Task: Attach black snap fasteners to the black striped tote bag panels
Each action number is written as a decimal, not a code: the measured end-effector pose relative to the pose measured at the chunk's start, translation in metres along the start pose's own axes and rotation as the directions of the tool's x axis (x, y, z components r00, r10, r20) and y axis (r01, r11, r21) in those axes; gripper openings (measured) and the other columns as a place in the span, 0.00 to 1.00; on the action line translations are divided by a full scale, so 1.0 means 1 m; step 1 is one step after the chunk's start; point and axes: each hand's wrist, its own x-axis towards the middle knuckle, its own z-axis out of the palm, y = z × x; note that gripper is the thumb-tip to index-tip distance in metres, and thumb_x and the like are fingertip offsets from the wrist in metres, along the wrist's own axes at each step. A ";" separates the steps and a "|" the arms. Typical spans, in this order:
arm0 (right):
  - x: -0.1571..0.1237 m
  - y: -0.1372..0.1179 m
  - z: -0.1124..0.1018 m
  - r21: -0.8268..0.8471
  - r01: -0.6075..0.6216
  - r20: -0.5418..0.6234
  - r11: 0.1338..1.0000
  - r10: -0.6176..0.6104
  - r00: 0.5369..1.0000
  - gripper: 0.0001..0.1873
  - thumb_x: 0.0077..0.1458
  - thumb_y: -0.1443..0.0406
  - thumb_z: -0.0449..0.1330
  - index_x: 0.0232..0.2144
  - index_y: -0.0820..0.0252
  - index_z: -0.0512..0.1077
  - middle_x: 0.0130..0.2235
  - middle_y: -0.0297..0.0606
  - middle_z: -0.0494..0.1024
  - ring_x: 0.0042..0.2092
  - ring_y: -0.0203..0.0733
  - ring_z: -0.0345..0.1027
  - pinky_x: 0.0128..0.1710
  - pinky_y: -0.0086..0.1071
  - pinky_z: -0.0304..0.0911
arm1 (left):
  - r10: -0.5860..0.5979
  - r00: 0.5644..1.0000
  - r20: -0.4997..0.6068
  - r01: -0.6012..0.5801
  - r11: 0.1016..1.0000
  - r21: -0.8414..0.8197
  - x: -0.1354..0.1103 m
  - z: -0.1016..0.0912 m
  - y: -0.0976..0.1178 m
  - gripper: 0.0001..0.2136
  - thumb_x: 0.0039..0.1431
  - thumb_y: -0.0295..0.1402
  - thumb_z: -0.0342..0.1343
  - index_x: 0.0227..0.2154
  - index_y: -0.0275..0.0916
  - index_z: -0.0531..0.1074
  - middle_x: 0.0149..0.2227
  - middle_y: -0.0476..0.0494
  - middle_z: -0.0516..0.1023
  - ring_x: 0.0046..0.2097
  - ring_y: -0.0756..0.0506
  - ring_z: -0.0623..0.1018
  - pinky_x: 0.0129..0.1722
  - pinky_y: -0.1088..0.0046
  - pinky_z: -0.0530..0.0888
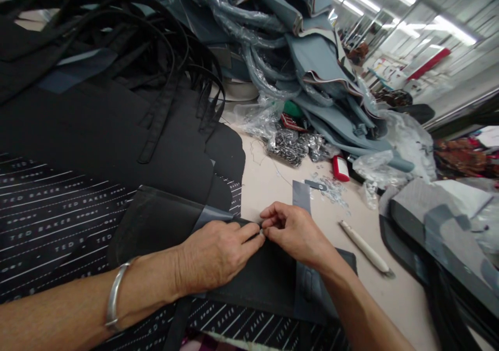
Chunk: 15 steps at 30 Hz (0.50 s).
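A black bag panel lies flat in front of me, with grey-blue strips across it. My left hand rests over the panel, thumb and forefinger closed together near its upper edge. My right hand meets it there from the right, its fingers curled into a pinch. Between the touching fingertips shows a small shiny piece, too small to name surely. A grey-blue strip sticks out above the right hand. Loose small metal pieces are scattered on the table beyond.
Black panels with straps are piled at left, over printed lining fabric. A white pen-like tool and a red spool-like item lie at right. Blue-grey bag parts in plastic are heaped behind. More black parts stand far right.
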 end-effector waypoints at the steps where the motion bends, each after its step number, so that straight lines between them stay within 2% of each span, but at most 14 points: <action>1: 0.001 0.000 -0.001 -0.011 0.014 0.002 1.000 -0.014 1.000 0.16 0.42 0.76 0.57 0.35 0.59 0.75 0.30 0.33 0.81 0.31 0.36 0.74 0.31 0.27 0.66 | 0.001 1.000 0.002 -0.001 1.000 -0.001 0.000 0.000 0.000 0.15 0.65 0.29 0.48 0.54 0.37 0.66 0.46 0.41 0.76 0.35 0.44 0.77 0.31 0.65 0.77; 6: 0.002 0.003 -0.003 -0.025 0.029 0.049 0.999 -0.028 0.998 0.16 0.43 0.76 0.57 0.35 0.58 0.75 0.31 0.33 0.81 0.32 0.36 0.74 0.32 0.27 0.66 | 0.005 1.000 -0.011 -0.005 1.000 0.012 0.000 0.000 0.000 0.16 0.66 0.29 0.46 0.54 0.37 0.67 0.46 0.41 0.76 0.34 0.45 0.77 0.32 0.66 0.76; 10: 0.000 0.008 -0.005 0.071 0.022 0.018 0.997 -0.023 1.000 0.14 0.44 0.74 0.57 0.35 0.58 0.75 0.31 0.33 0.80 0.32 0.36 0.74 0.33 0.28 0.67 | 0.006 1.000 -0.025 -0.005 1.000 0.016 -0.001 0.001 -0.001 0.15 0.65 0.29 0.47 0.53 0.38 0.68 0.48 0.40 0.76 0.35 0.45 0.78 0.32 0.67 0.76; 13: -0.003 0.010 -0.007 0.166 -0.021 -0.041 0.986 0.029 0.999 0.15 0.43 0.72 0.59 0.37 0.59 0.74 0.33 0.35 0.81 0.35 0.37 0.74 0.36 0.30 0.67 | 0.004 0.999 -0.038 -0.004 1.000 0.001 -0.001 0.001 -0.002 0.14 0.66 0.30 0.47 0.52 0.38 0.69 0.48 0.39 0.76 0.36 0.45 0.78 0.32 0.68 0.77; 15: -0.003 0.011 -0.009 0.234 -0.039 -0.041 0.971 0.050 0.998 0.14 0.45 0.70 0.60 0.37 0.59 0.74 0.33 0.36 0.80 0.37 0.38 0.74 0.37 0.31 0.67 | 0.002 0.999 -0.035 -0.002 1.000 -0.001 -0.001 0.001 -0.002 0.14 0.66 0.29 0.46 0.52 0.39 0.69 0.49 0.39 0.76 0.36 0.45 0.78 0.32 0.67 0.76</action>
